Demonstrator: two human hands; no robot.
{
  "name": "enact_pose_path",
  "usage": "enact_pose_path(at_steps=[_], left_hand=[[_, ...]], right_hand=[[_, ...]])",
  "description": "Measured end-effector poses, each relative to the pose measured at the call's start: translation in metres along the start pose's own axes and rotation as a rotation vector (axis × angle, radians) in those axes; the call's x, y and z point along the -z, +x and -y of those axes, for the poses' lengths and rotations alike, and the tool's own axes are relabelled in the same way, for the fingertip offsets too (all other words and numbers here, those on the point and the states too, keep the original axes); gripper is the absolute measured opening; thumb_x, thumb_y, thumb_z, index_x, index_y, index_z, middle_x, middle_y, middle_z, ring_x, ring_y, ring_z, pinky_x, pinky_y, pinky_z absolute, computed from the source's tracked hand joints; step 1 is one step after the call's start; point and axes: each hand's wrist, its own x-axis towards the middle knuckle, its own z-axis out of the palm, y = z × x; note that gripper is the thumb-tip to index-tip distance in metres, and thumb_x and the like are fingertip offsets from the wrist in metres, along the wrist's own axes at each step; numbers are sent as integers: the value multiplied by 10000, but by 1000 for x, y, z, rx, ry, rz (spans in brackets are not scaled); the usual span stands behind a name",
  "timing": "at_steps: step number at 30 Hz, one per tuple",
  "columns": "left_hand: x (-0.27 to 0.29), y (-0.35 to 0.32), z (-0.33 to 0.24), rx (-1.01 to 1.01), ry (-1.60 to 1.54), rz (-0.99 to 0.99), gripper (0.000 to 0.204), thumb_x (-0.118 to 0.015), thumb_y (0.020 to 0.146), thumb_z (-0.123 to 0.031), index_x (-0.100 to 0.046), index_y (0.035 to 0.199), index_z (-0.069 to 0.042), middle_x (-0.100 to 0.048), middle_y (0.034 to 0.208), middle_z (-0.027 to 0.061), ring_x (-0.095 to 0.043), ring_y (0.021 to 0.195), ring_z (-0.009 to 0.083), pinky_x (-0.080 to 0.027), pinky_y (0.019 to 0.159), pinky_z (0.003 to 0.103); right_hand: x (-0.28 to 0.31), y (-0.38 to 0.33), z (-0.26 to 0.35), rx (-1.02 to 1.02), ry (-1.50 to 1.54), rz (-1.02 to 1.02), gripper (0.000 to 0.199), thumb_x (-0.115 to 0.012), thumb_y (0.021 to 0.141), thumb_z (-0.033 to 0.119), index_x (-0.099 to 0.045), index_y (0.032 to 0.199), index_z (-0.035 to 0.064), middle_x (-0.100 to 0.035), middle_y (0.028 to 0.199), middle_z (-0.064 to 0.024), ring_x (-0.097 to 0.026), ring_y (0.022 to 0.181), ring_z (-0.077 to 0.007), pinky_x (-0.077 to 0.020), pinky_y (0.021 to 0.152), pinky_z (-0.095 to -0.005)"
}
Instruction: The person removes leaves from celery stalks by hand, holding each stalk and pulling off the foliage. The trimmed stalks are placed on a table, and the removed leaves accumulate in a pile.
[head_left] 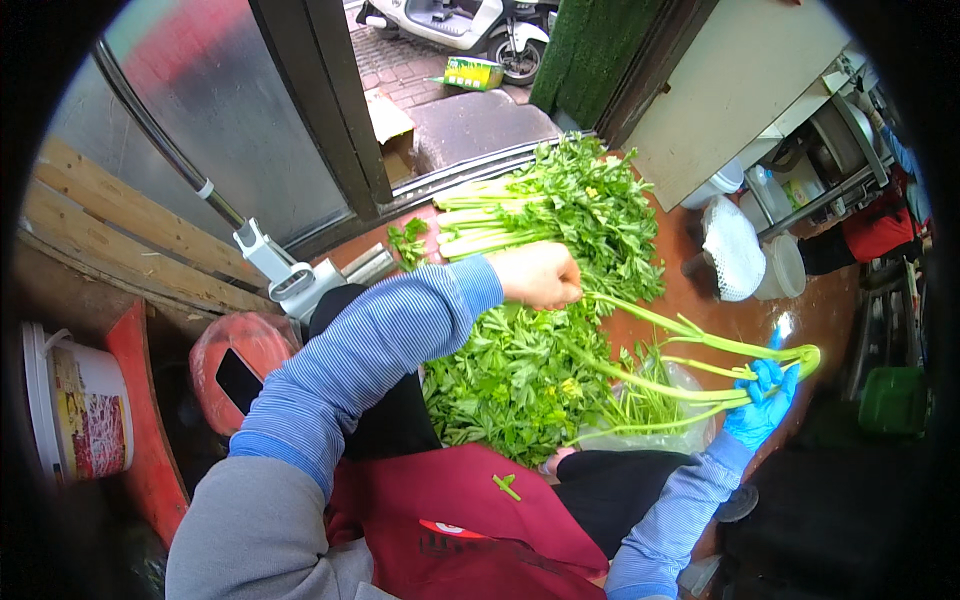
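Observation:
My right hand [765, 395], in a blue glove, is closed round a bunch of celery [715, 345] near its pale root end. The stalks fan out to the left from that grip. My left hand [540, 275], bare, is a fist at the far end of the upper stalk and seems to pinch its tip; the fingertips are hidden. Below and between the hands lies a heap of loose celery leaves [515, 385]. A clear plastic bag [690, 435] with thin green stems sits under the held stalks. Beyond my left hand, whole celery [485, 215] lies with leaves pointing right.
An open doorway [470, 165] is ahead, with a white scooter [450, 25] outside. A metal pole [160, 125] with a white fitting stands left. A phone [239, 378] rests on a plastic-covered red stool [210, 350]. At right are a white-covered stool [735, 250] and a bucket [785, 265].

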Motion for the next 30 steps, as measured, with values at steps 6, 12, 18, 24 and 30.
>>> enact_pose_path(at_steps=[6, 12, 18, 24, 30], left_hand=[[-14, -3, -3, -245, -1, -508, 201, -545, 810, -226, -601, 802, -33, -593, 631, 123, -586, 598, 232, -451, 575, 360], [-24, -10, -1, -358, 51, -585, 172, -549, 821, -216, -584, 763, -57, -557, 590, 130, -563, 552, 306, -439, 519, 392], [-22, -19, 10, -380, 209, -555, 160, -566, 823, -225, -635, 826, -81, -588, 627, 148, -587, 580, 311, -465, 538, 378], [16, -18, 44, -318, 110, -514, 392, -655, 776, -247, -577, 1086, -18, -598, 1004, 150, -566, 950, 220, -458, 816, 311], [-7, -33, -13, -291, -341, -639, 145, -535, 826, -110, -627, 860, -3, -622, 785, 41, -549, 628, 70, -442, 544, 199]], right_hand=[[1, 1, 5, 3, -20, 0, 298, -468, 901, 348, -488, 976, 61, -353, 603, 6, -311, 475, -77, -294, 387, -204], [7, 3, -1, -10, -13, 68, 504, -429, 918, 334, -342, 1322, 45, -371, 640, 1, -336, 523, -86, -297, 395, -214], [-7, 0, -8, 60, -26, 45, 537, -422, 919, 328, -280, 1359, 54, -366, 657, -2, -336, 538, -88, -298, 410, -218], [-30, 10, -30, 143, -169, -67, 525, -454, 904, 310, -303, 1356, 90, -422, 691, -17, -399, 605, -122, -373, 467, -257], [-19, 14, -36, 257, -153, -229, 456, -542, 869, 321, -468, 1227, 48, -481, 654, -50, -480, 614, -157, -457, 523, -260]])
